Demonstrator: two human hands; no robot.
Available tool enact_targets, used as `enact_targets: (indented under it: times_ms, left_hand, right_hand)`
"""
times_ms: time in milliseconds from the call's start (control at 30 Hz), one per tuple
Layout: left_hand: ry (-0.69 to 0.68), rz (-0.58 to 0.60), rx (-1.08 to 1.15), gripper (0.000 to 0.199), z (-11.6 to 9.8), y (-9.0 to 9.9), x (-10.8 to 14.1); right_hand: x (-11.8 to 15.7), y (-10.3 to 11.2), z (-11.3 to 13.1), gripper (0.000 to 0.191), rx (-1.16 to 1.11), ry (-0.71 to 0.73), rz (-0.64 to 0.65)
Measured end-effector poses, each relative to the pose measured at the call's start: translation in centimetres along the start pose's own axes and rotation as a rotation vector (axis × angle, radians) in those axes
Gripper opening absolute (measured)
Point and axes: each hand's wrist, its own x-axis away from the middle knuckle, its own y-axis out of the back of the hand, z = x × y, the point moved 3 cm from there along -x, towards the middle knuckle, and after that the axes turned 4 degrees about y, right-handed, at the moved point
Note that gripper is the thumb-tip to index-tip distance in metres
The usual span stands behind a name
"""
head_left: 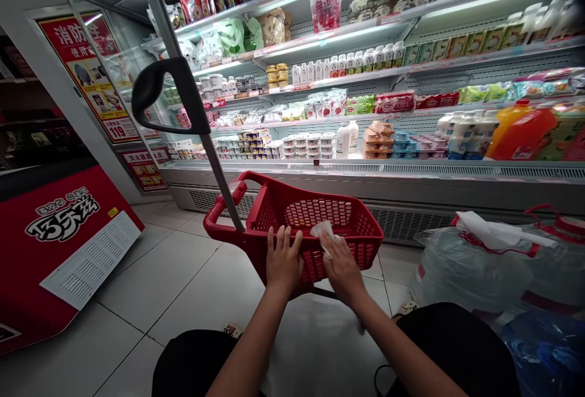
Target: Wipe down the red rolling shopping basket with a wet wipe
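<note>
In the head view, a small red plastic shopping cart [365, 217] stands before me, its basket walls full of slots. My left hand [284, 258] rests on the near side of the basket, fingers stretched out and spread with their tips at the rim. My right hand [342, 263] presses a white tissue [322, 229] against the same rim, farther right; part of the tissue is hidden under the fingers. A grey pole [219, 168] with a black loop handle [196, 101] rises on the left side of the cart.
Behind the cart runs a refrigerated shelf [411, 168] stocked with dairy goods and drinks. Large clear water jugs [470, 269] stand close on the right. At left is a red freezer chest [68, 263]. Pale floor tiles [183, 275] lie between the freezer and the cart.
</note>
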Motion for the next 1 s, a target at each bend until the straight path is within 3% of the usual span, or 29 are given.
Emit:
enact_targets:
  times_ms: [100,167,300,433,533,633,833,900,1000]
  left_hand:
    - [-0.012,0.004,0.007,0.066,0.4,0.0,0.2]
    - [-0.025,0.007,0.011,0.07,0.6,-0.1,0.4]
    - [-0.039,0.01,0.02,0.077,0.8,-0.2,0.6]
    - [-0.033,0.018,0.032,0.078,0.5,-0.3,0.5]
    - [-0.025,0.022,0.047,0.078,-0.1,-0.6,0.2]
    - [-0.013,0.026,0.056,0.08,-1.0,-0.8,0.0]
    - [-0.026,0.031,-0.027,0.084,-2.2,-0.4,-0.3]
    - [-0.063,0.027,-0.036,0.083,-1.8,0.1,-0.2]
    - [-0.081,-0.004,-0.036,0.076,-0.4,1.3,0.1]
  right_hand:
    - [-1.0,0.0,2.8,0.064,-0.018,0.095,0.054]
    - [-0.9,0.5,2.5,0.064,0.0,0.137,0.085]
    - [0.9,2.0,-2.3,0.063,0.081,0.115,0.083]
    - [3.4,3.5,-8.7,0.061,0.16,-0.039,0.039]
    - [3.9,3.7,-10.9,0.059,0.177,-0.169,0.001]
    - [2.4,2.6,-8.4,0.058,0.151,-0.144,-0.001]
    - [-1.7,0.0,1.6,0.062,0.044,0.097,0.071]
    - [-1.9,0.2,2.3,0.062,0.042,0.13,0.08]
    - [-1.4,1.0,0.4,0.061,0.066,0.126,0.098]
